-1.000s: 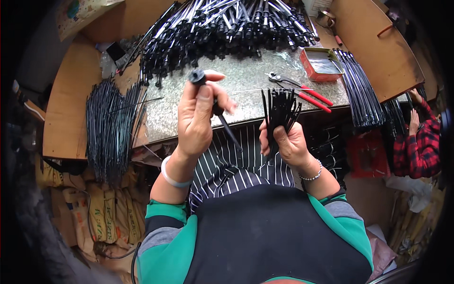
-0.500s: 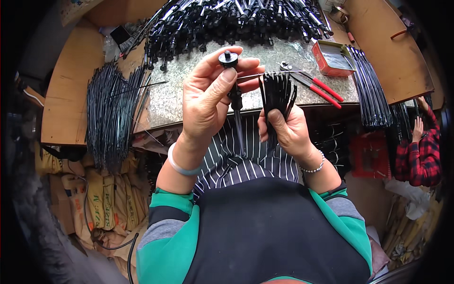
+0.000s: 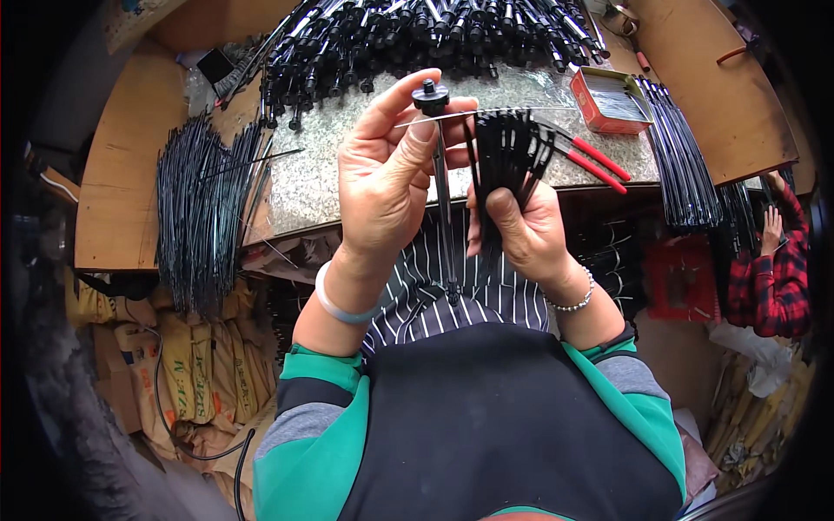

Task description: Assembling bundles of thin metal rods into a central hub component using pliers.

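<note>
Left hand [image 3: 382, 187]: thumb and fingers pinch a black rod [image 3: 446, 208] near its top.
Rod: in front of the striped apron [image 3: 512, 295], nearly upright; long, slim and glossy, with a small knob at the lower end.
Cap [image 3: 431, 98]: round, black, wider than the rod, with a small stub on top.
Right hand [image 3: 528, 227]: closed around a bundle of strips [image 3: 508, 148].
Strips: flat, black, shiny, fanned at the upper ends.
Wire [image 3: 556, 108]: thin, pale, crossing by the cap and strip tops; whether it is threaded through, I cannot tell.
Table [image 3: 304, 187]: speckled grey, beyond the hands, bearing red-handled pliers [image 3: 598, 161], a red tin [image 3: 599, 117] and heaped black rods [image 3: 417, 52].
</note>
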A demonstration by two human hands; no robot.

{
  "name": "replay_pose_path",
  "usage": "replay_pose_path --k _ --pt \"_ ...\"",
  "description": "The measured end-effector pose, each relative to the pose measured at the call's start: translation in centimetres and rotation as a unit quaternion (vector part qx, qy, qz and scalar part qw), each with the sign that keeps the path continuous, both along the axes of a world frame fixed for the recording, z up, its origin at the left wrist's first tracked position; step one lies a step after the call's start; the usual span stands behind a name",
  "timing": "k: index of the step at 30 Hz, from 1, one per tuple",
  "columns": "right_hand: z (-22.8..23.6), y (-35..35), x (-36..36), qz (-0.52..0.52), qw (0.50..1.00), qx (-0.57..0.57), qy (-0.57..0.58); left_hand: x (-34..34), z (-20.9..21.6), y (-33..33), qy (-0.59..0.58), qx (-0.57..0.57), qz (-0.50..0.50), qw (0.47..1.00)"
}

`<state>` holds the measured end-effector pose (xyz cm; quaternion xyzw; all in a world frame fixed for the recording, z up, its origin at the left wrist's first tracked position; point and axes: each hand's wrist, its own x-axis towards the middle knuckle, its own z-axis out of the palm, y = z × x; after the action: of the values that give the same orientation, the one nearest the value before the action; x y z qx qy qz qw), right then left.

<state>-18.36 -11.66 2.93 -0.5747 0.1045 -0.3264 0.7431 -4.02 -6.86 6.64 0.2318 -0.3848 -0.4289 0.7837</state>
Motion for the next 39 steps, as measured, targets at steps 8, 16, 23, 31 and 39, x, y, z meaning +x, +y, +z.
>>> replay_pose_path --k 8,16,23,31,39 --pt "0.0 -0.3 0.5 0.011 1.000 -0.011 0.012 -0.6 -1.1 -0.3 0.009 -0.015 0.029 0.999" --pt "-0.7 0.1 1.3 -0.081 0.992 -0.089 0.036 -2.1 -1.1 -0.6 0.051 0.013 0.078 0.996" --pt "-1.3 -0.5 1.7 -0.208 0.946 -0.247 -0.008 -3.2 -1.4 -1.0 -0.025 0.036 0.123 0.991" --pt "-1.8 -0.9 1.5 -0.194 0.953 -0.230 0.029 -3.8 -1.7 -1.4 -0.022 0.033 0.102 0.994" --pt "-2.0 -0.6 2.2 -0.213 0.954 -0.206 -0.041 -1.7 -1.8 -2.0 0.015 0.081 -0.002 0.997"
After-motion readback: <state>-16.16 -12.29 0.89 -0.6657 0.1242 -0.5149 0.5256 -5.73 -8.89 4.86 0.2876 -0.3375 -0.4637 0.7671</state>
